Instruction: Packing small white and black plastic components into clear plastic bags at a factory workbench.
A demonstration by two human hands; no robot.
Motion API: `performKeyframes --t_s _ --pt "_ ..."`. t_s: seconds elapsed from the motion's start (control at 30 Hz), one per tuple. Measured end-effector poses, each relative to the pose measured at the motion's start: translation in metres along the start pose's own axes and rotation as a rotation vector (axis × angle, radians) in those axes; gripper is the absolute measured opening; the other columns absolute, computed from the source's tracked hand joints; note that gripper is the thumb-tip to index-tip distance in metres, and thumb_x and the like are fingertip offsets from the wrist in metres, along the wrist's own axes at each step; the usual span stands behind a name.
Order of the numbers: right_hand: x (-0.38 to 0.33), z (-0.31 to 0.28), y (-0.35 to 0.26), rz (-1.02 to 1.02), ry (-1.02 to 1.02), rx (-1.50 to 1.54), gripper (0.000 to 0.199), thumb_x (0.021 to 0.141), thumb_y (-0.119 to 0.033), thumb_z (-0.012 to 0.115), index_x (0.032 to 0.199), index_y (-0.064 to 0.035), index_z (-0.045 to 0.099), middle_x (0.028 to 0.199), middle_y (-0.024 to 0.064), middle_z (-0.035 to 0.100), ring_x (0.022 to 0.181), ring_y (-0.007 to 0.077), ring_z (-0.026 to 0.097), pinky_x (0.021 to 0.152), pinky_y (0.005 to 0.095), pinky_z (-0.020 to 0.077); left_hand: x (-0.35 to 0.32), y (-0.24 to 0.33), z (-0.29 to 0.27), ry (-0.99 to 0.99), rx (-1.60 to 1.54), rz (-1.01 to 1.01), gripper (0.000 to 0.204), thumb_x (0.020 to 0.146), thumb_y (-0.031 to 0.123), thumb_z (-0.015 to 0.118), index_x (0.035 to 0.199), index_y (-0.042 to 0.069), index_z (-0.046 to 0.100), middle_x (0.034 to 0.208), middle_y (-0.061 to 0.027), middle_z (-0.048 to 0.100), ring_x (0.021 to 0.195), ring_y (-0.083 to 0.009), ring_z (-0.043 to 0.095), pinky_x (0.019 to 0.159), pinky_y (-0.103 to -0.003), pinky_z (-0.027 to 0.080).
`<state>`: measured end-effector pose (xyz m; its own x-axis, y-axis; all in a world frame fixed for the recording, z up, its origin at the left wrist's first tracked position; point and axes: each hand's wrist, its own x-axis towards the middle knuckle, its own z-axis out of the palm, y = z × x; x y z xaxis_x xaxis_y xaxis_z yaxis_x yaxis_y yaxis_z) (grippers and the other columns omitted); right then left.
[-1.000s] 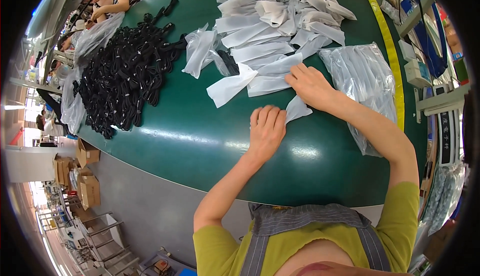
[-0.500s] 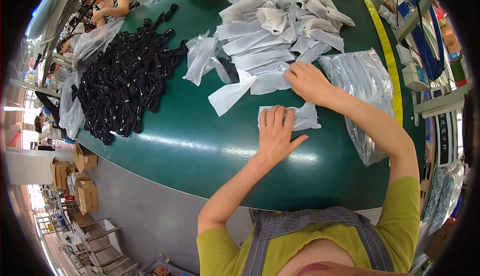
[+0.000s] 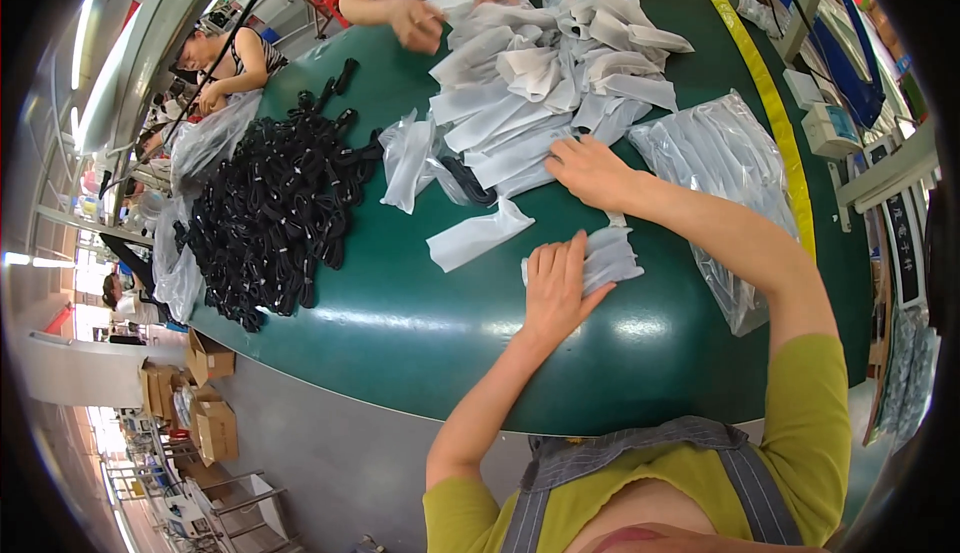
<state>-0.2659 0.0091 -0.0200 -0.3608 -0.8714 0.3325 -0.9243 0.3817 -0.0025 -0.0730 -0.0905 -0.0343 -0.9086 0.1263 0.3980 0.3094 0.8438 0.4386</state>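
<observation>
On the green desk (image 3: pixel 430 343), clear plastic (image 3: pixel 178 278) borders a black cable pile (image 3: pixel 275 208), individual cables hard to separate. A co-worker's blurred hand (image 3: pixel 416 25) is raised at the far edge. One loose white sleeve (image 3: pixel 480 236) lies near the left hand's grip (image 3: pixel 553 295), spread flat with thumb out, partly covering a white packet (image 3: pixel 612 258). The right hand's grip (image 3: pixel 592 175) curls over the white sleeve pile (image 3: pixel 520 103); its fingertips are obscured, so whether it pinches I cannot tell. The right forearm partly hides a clear bag (image 3: pixel 715 158).

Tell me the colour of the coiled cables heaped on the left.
The coiled cables are black; they show best in the head view.
</observation>
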Motion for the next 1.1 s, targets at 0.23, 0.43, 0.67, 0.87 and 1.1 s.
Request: performKeyframes --t_s 0.23,0.43,0.67,0.87,1.1 --pt "-0.011 -0.089 -0.001 0.073 -0.865 0.527 0.024 0.08 -0.018 0.064 0.102 -0.0065 0.064 0.105 0.0118 0.06 0.102 0.0332 0.06 0.083 0.0457 0.0489 -0.003 -0.003 -0.014 -0.036 0.089 0.099 0.065 0.07 0.039 0.082 0.117 0.003 0.055 0.131 -0.0208 0.047 0.126 -0.0414 0.042 0.107 -0.057 0.029" --pt "0.021 0.018 -0.003 -0.036 0.113 0.136 0.023 0.081 -0.015 0.064 0.102 -0.0067 0.062 0.109 0.0129 0.058 0.105 0.0321 0.057 0.087 0.0447 0.0452 0.0 0.005 -0.003 -0.043 -0.001 0.123 0.071 0.068 0.033 0.084 0.122 0.002 0.051 0.128 -0.0213 0.049 0.118 -0.0409 0.047 0.101 -0.052 0.037" --pt "-0.016 -0.036 -0.03 0.053 -0.268 0.268 0.029 0.08 -0.01 0.06 0.109 -0.0026 0.061 0.106 0.0179 0.061 0.101 0.0361 0.059 0.084 0.0465 0.0484 -0.03 0.011 -0.034 -0.173 -0.091 0.032 0.097 0.061 0.033 0.09 0.139 0.0 0.042 0.132 -0.0223 0.048 0.121 -0.0402 0.046 0.103 -0.048 0.038" --pt "-0.059 -0.057 -0.042 0.062 -0.675 0.778 0.039 0.085 -0.024 0.06 0.117 -0.0031 0.056 0.112 0.0172 0.059 0.102 0.0365 0.057 0.088 0.0462 0.0465 -0.049 0.011 -0.047 -0.134 0.138 0.19 0.111 0.057 0.034 0.092 0.145 -0.001 0.033 0.15 -0.0241 0.03 0.137 -0.0432 0.033 0.111 -0.049 0.032" --pt "-0.127 -0.077 -0.115 0.054 -0.258 0.3 0.093 0.077 -0.048 0.075 0.142 0.0045 0.035 0.126 0.027 0.048 0.116 0.0403 0.048 0.097 0.0508 0.038 -0.051 0.017 -0.027 -0.264 -0.173 -0.057 0.138 0.052 0.024 0.095 0.153 0.0 0.005 0.157 -0.0278 0.015 0.143 -0.0434 0.024 0.114 -0.047 0.029"
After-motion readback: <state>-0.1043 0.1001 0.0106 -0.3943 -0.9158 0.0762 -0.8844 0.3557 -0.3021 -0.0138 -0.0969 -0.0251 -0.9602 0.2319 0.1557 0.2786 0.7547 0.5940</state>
